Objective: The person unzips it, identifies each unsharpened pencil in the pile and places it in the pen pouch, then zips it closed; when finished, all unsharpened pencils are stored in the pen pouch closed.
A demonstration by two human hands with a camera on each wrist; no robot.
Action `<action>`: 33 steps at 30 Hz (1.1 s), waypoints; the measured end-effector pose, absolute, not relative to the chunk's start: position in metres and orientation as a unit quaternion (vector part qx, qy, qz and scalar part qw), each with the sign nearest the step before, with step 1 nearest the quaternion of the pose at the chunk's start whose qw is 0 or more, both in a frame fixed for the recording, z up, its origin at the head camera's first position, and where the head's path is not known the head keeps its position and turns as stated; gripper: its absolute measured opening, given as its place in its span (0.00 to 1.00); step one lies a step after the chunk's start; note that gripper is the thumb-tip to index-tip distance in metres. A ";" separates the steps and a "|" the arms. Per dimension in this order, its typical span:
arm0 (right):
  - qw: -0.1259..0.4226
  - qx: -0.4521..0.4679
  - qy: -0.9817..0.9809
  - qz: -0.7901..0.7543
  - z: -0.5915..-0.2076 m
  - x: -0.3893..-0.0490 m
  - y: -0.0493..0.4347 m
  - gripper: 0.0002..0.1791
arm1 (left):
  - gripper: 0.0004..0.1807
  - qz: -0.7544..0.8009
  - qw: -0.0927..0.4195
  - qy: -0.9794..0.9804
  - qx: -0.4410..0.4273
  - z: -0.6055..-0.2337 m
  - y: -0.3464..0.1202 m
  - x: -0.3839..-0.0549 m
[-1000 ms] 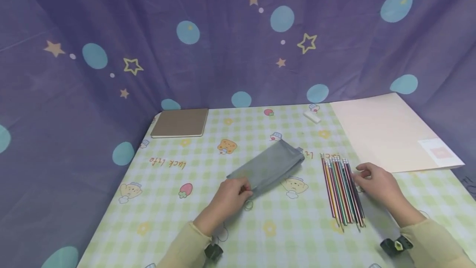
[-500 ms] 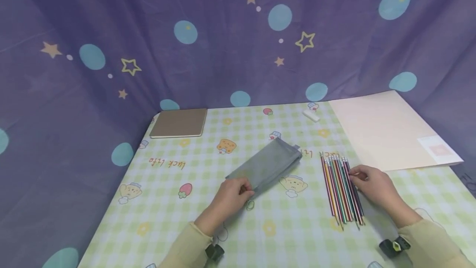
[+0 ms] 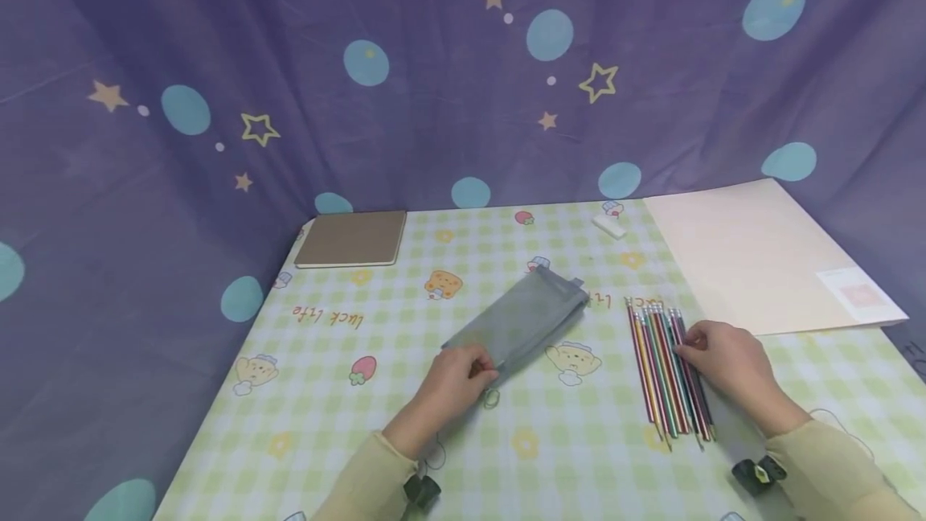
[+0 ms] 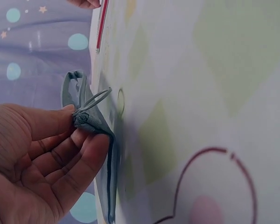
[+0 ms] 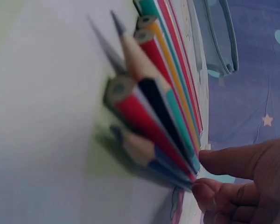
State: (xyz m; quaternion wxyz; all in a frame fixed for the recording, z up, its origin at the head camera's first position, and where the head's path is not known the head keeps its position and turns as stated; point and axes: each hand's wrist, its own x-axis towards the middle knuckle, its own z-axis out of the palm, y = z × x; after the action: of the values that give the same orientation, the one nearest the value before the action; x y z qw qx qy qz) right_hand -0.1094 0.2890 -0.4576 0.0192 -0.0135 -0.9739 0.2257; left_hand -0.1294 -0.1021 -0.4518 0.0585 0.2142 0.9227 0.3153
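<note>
A flat grey-blue zippered fabric pouch [image 3: 517,320] lies slantwise on the table. My left hand [image 3: 452,380] pinches its near end between thumb and fingers. In the left wrist view that hand [image 4: 51,149] holds the pouch's corner [image 4: 91,122] beside a small cord loop [image 4: 98,98]. To the right, several striped pencils [image 3: 661,372] lie side by side, eraser ends away from me. My right hand [image 3: 731,364] pinches the pencils at the right edge of the row. The right wrist view shows thumb and fingertips [image 5: 204,191] around pencils [image 5: 149,126], some sharpened, some blunt-ended.
A brown notebook [image 3: 352,238] lies at the back left and a white eraser [image 3: 608,227] at the back. A large cream sheet [image 3: 752,264] with a white label [image 3: 855,294] covers the back right. Behind the checked tablecloth [image 3: 325,416] hangs a purple curtain [image 3: 434,127].
My right hand has shifted left from beside the pencils onto the row's right edge, and now pinches pencils there. My left hand keeps its hold on the pouch, almost still.
</note>
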 end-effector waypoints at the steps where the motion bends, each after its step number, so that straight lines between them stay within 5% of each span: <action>1: 0.016 -0.015 -0.975 0.221 -0.456 -0.109 0.288 0.14 | 0.04 0.318 0.058 0.921 0.215 -0.452 -0.102 -0.129; 19: -0.138 -0.085 -0.951 0.264 -0.447 -0.117 0.286 0.14 | 0.05 0.361 0.076 0.909 0.193 -0.456 -0.102 -0.134; 33: -0.158 -0.082 -0.943 0.280 -0.444 -0.120 0.288 0.12 | 0.05 0.372 0.094 0.906 0.179 -0.457 -0.103 -0.133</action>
State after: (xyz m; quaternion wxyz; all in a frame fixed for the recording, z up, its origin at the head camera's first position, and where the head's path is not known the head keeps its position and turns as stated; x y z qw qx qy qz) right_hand -0.1199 0.2881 -0.4439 -0.1575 -0.0825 -0.9432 0.2805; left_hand -0.1328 -0.1026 -0.4568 0.0940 0.1793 0.9061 0.3716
